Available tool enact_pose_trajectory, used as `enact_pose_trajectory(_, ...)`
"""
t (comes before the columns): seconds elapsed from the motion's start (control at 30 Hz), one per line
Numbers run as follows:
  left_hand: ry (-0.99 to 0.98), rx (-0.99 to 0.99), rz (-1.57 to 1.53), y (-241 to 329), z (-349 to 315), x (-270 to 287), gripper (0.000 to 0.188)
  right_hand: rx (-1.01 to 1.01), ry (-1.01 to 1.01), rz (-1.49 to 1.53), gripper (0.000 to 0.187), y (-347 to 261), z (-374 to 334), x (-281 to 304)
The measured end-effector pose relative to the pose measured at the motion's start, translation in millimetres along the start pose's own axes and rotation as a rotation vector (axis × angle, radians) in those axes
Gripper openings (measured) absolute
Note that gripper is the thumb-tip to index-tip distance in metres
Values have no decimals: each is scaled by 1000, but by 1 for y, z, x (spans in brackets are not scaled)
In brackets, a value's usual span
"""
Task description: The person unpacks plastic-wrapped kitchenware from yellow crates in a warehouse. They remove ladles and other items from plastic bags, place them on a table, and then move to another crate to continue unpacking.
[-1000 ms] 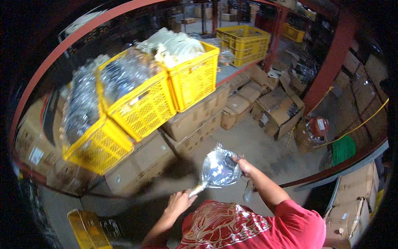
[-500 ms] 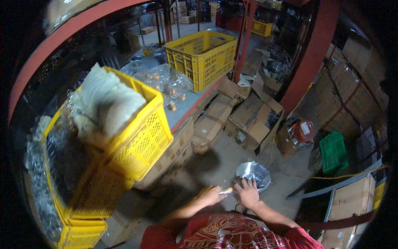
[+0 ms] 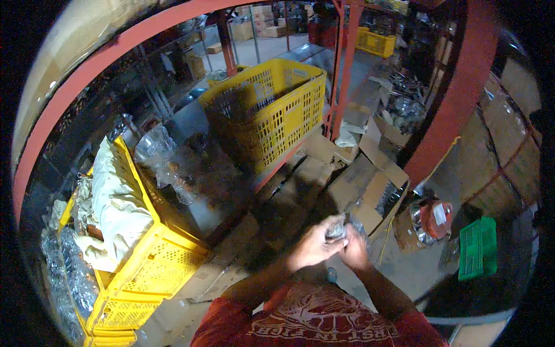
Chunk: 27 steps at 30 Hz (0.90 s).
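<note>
In front of my chest, both hands are close together over a shiny grey thing in clear plastic (image 3: 335,232); the fingers hide most of it, and its kind does not show. My left hand (image 3: 315,246) curls its fingers and thumb around it. My right hand (image 3: 354,250), smeared by motion, is closed against its right side, where a bit of clear wrap shows past the fingers.
A slatted yellow crate (image 3: 289,124) stands on the shelf beside plastic-wrapped pieces (image 3: 173,168). At left, pale cloth (image 3: 118,202) hangs over another yellow crate (image 3: 156,263). Open cartons (image 3: 358,185), a green basket (image 3: 478,248) and a red post (image 3: 448,92) are to the right.
Both hands have risen and come together. The round, shiny plastic-wrapped metal piece with a handle, earlier in plain sight, is now mostly hidden or out of sight. The view has shifted.
</note>
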State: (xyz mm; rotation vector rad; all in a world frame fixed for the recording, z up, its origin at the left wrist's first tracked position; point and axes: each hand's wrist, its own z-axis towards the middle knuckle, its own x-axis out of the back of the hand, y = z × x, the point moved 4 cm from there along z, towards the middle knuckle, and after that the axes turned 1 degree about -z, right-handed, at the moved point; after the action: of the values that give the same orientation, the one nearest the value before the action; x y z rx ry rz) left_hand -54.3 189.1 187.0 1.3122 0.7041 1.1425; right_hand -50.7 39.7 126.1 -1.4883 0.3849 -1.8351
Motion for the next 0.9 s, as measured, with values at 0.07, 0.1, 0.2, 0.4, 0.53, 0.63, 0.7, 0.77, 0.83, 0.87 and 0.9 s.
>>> enact_pose_trajectory(0.07, 51, -38, -263, 16, 36, 18, 64, 108, 20, 16, 26, 1, 64, 24)
enact_pose_trajectory(0.1, 66, 47, -318, 19, 47, 27, 66, 164, 38, 27, 25, -5, 90, 37)
enact_pose_trajectory(0.2, 194, -161, 326, 41, 104, 65, 57, 375, 64, -61, 30, -33, 164, 69)
enact_pose_trajectory(0.4, 390, -439, 156, 103, 205, 167, 40, 802, 198, 107, 60, -104, 317, 121)
enact_pose_trajectory(0.53, 533, -624, 586, 168, 271, 237, 38, 1054, 382, 27, 65, -145, 430, 135)
enact_pose_trajectory(0.63, 678, -634, 796, 186, 306, 274, 33, 1114, 241, 60, 55, -165, 507, 107)
enact_pose_trajectory(0.7, 728, -560, 923, 181, 329, 298, 30, 981, 57, 157, 52, -153, 552, 77)
enact_pose_trajectory(0.77, 725, -480, 1019, 166, 355, 323, 29, 839, 5, -30, 51, -127, 602, 49)
enact_pose_trajectory(0.83, 836, -340, 1062, 135, 374, 351, 30, 776, 136, -208, 53, -90, 648, 28)
enact_pose_trajectory(0.87, 790, -159, 991, 111, 385, 368, 30, 730, 277, -285, 55, -58, 660, 23)
enact_pose_trajectory(0.9, 745, -43, 918, 88, 395, 384, 34, 874, 488, -450, 57, -28, 659, 15)
